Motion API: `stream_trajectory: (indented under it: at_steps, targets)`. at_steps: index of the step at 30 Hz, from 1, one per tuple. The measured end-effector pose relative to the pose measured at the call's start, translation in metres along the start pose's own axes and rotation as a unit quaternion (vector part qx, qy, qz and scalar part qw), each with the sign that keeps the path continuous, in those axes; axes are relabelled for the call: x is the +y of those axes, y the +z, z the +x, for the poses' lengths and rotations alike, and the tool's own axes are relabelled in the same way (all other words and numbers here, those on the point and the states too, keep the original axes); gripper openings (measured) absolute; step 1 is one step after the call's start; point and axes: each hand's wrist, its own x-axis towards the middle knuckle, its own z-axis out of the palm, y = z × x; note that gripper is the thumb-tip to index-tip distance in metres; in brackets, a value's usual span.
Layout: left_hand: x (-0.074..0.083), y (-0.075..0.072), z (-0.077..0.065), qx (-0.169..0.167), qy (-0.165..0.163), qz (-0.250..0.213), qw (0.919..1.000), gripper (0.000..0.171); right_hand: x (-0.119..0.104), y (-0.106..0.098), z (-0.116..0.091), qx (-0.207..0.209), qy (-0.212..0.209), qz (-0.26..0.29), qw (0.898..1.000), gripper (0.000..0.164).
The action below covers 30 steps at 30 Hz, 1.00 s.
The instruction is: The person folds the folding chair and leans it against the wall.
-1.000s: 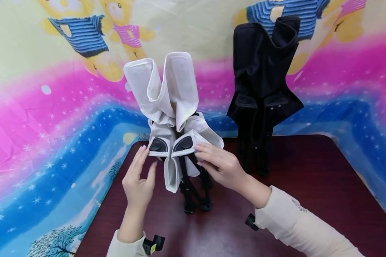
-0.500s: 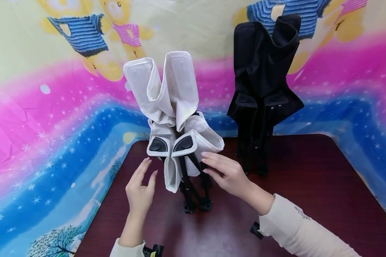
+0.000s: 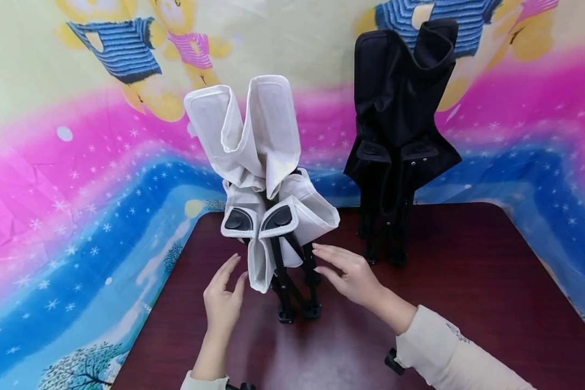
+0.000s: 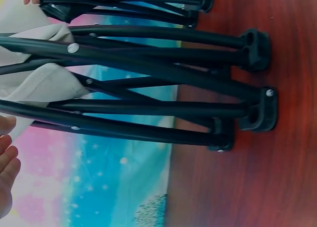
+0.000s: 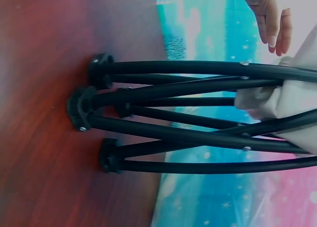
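A folded white camp chair (image 3: 273, 135) stands upright on black tube legs, its fabric bunched at the top and its two black corner patches facing me. My left hand (image 3: 222, 300) is left of the chair's lower fabric, fingers relaxed and holding nothing. On the other side my right hand (image 3: 353, 276) has its fingertips right by a black leg, its fingers loosely bent around nothing. In the left wrist view the crossed legs (image 4: 163, 71) end in black plastic feet on the table. Left fingers (image 4: 7, 167) show at that view's edge. The right wrist view shows my left hand (image 5: 272, 19) beyond the legs.
A folded black camp chair (image 3: 402, 103) stands upright behind and to the right. Both chairs are on a dark red-brown table (image 3: 473, 303) with rounded corners. A printed cloth backdrop (image 3: 127, 216) with bears and snowflakes hangs behind and at the sides.
Both hands have let go of the white chair's fabric corners and moved down alongside it. The left hand has also shifted right. The white chair stays standing in place.
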Motion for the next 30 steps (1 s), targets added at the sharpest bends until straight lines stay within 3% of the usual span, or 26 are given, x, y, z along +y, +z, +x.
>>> stream_trajectory:
  at_steps: [14, 30]
  targets:
    - [-0.008, 0.019, -0.024, 0.003, -0.022, -0.008, 0.9997, 0.04, 0.005, 0.016, -0.034, -0.014, 0.069, -0.004, 0.998, 0.033]
    - [-0.014, 0.034, -0.044, -0.002, -0.042, 0.002, 0.9991, 0.034, 0.014, 0.033, -0.051, -0.011, 0.125, -0.008, 0.992, 0.034]
